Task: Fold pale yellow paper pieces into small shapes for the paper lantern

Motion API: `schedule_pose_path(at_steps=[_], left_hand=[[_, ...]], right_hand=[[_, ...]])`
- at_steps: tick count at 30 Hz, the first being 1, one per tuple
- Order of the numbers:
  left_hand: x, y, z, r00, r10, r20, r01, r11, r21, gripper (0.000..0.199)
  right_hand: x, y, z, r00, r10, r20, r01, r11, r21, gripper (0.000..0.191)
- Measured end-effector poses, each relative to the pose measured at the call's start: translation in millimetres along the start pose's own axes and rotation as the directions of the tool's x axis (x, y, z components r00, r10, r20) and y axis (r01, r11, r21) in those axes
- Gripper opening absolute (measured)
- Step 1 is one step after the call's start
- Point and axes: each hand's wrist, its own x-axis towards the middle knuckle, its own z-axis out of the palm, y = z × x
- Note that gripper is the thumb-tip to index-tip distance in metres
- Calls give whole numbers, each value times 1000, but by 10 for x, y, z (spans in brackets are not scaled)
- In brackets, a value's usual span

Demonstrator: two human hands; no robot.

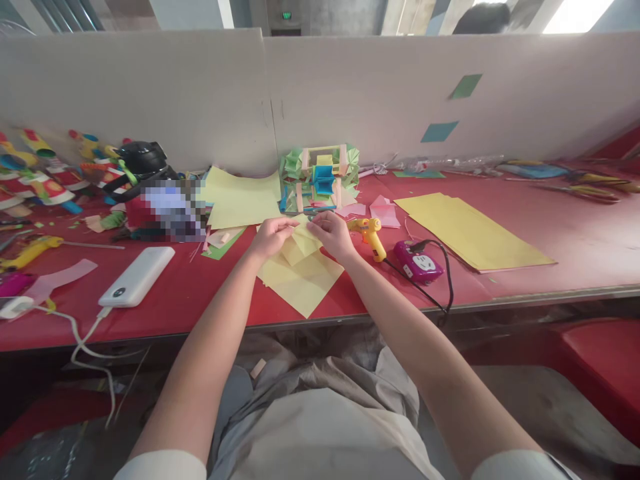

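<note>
Between both hands is a folded piece of pale yellow paper, its upper part pinched from either side. My left hand grips its left edge with closed fingers. On the opposite edge, my right hand is closed in a pinch too. Beneath lies a flat yellow paper sheet, one corner pointing toward me. Just beyond the hands stands a paper model with green fans, pale posts and a blue folded seat. A yellow hot glue gun lies right of my right hand.
Right of the glue gun sit a purple power socket with a black cord and a stack of yellow paper. On the left are a white power bank, another glue gun and several paper figures. A white partition rises behind.
</note>
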Motion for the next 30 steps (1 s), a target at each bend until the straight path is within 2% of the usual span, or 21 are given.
schedule_pose_path(at_steps=[6, 11, 23, 30], left_hand=[[20, -49, -10, 998, 31, -49, -31, 1000, 4, 30], [30, -82, -33, 994, 62, -88, -65, 997, -40, 31], [69, -126, -20, 993, 47, -108, -48, 999, -10, 32], [53, -105, -29, 989, 73, -130, -74, 997, -4, 28]], right_hand=[[-12, -84, -7, 991, 114, -64, -112, 993, 29, 45], [-28, -131, -13, 977, 212, 5, -212, 977, 19, 51], [21, 19, -16, 986, 165, -8, -165, 986, 17, 46], [16, -17, -19, 986, 155, -60, -154, 988, 17, 50]])
